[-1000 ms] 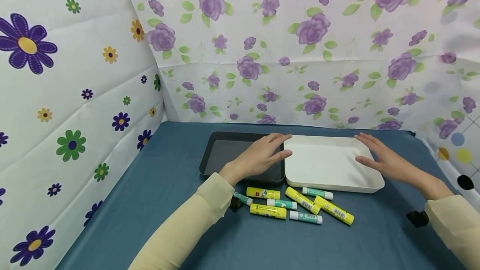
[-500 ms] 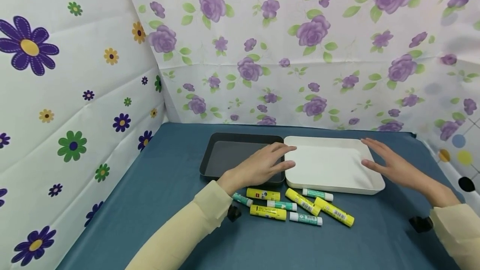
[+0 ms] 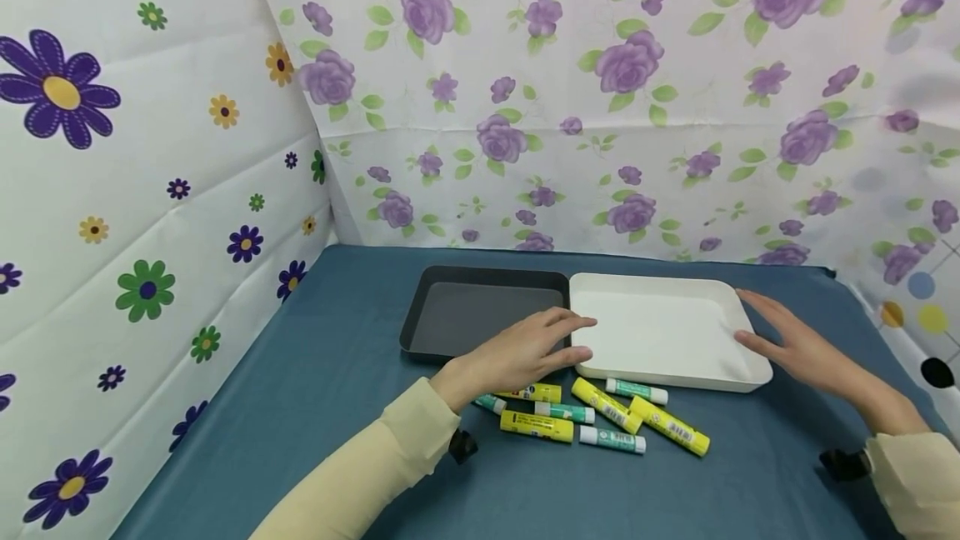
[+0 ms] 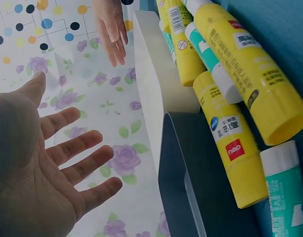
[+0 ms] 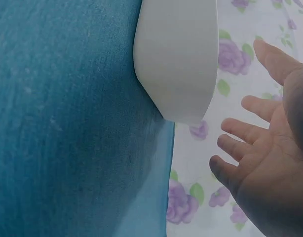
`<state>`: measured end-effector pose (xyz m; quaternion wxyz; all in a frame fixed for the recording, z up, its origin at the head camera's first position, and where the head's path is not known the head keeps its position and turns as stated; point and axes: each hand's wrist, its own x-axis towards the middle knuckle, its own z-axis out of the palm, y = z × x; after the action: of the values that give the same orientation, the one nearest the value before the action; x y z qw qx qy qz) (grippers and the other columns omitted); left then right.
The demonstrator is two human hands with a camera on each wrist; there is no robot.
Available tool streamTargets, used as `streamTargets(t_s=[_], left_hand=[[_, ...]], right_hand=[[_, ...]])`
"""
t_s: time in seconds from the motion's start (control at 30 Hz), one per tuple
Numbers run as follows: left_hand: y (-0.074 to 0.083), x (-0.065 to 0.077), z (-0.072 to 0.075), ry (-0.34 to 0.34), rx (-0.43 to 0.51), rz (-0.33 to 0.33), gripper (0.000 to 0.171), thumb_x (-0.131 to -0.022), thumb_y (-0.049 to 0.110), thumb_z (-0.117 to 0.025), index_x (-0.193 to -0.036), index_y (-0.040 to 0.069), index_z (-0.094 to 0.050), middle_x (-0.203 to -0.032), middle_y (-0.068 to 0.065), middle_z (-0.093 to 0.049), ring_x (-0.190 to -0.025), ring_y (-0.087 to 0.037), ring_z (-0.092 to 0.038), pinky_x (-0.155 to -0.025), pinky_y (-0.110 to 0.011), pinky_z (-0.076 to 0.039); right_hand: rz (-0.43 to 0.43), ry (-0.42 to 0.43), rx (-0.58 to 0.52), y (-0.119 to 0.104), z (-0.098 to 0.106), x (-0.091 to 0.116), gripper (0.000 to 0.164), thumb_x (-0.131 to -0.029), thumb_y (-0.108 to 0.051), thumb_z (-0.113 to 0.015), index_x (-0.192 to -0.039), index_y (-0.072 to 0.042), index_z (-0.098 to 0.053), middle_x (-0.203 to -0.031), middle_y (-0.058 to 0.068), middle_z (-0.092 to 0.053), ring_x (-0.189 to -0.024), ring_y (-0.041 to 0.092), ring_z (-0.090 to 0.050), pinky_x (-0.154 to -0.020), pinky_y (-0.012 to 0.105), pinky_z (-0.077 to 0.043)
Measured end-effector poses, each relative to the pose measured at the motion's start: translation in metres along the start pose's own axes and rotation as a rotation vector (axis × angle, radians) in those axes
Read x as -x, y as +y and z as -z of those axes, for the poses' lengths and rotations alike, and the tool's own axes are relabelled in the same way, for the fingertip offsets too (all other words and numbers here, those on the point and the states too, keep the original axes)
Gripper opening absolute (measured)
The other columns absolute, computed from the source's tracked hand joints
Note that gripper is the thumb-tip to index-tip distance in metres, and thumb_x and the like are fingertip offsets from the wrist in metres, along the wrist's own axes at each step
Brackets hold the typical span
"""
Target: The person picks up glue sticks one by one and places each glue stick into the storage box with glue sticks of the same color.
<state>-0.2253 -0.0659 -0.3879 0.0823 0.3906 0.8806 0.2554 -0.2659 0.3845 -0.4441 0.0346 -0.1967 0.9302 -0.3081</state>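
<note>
My left hand (image 3: 517, 350) hovers above the front right corner of a dark grey tray (image 3: 480, 317), fingers spread and holding nothing. Its palm and separated fingers show in the left wrist view. My right hand (image 3: 806, 348) is held over the right end of a white tray (image 3: 663, 332), its fingers apart and nothing in them. In front of the trays lie several glue sticks: yellow ones, such as one glue stick (image 3: 536, 426) and another glue stick (image 3: 669, 425), and smaller green-and-white ones, such as a glue stick (image 3: 612, 439). My left hand partly hides a green glue stick (image 3: 491, 403).
The two trays stand side by side on a blue cloth (image 3: 337, 440). Flower-patterned sheets hang behind (image 3: 450, 107) and along the left side. Black wrist cameras (image 3: 462, 446) sit beneath both wrists.
My left hand has come slightly nearer and lower, toward the glue sticks. My right hand has shifted right and a little nearer. The trays and glue sticks stay in place.
</note>
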Motion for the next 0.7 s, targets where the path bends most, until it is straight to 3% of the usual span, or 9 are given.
streamTargets(t_s=[0.4, 0.7], left_hand=[[0.012, 0.006, -0.007, -0.046, -0.025, -0.050, 0.056, -0.113, 0.048, -0.036, -0.162, 0.023, -0.038, -0.156, -0.005, -0.046, -0.141, -0.021, -0.048, -0.116, -0.039, -0.040], [0.012, 0.008, -0.009, -0.052, -0.008, -0.058, 0.054, -0.113, 0.047, -0.037, -0.161, 0.022, -0.040, -0.154, -0.005, -0.048, -0.139, -0.020, -0.049, -0.115, -0.037, -0.041]], right_hand=[[-0.066, -0.019, -0.045, 0.007, -0.003, 0.009, 0.082, -0.110, -0.031, -0.056, -0.169, -0.015, -0.001, -0.167, 0.037, -0.004, -0.145, 0.067, -0.009, -0.098, 0.085, -0.021], [-0.090, -0.027, -0.108, 0.011, -0.006, 0.022, 0.083, -0.110, -0.030, -0.055, -0.168, -0.013, 0.001, -0.168, 0.035, -0.001, -0.145, 0.067, -0.010, -0.103, 0.082, -0.021]])
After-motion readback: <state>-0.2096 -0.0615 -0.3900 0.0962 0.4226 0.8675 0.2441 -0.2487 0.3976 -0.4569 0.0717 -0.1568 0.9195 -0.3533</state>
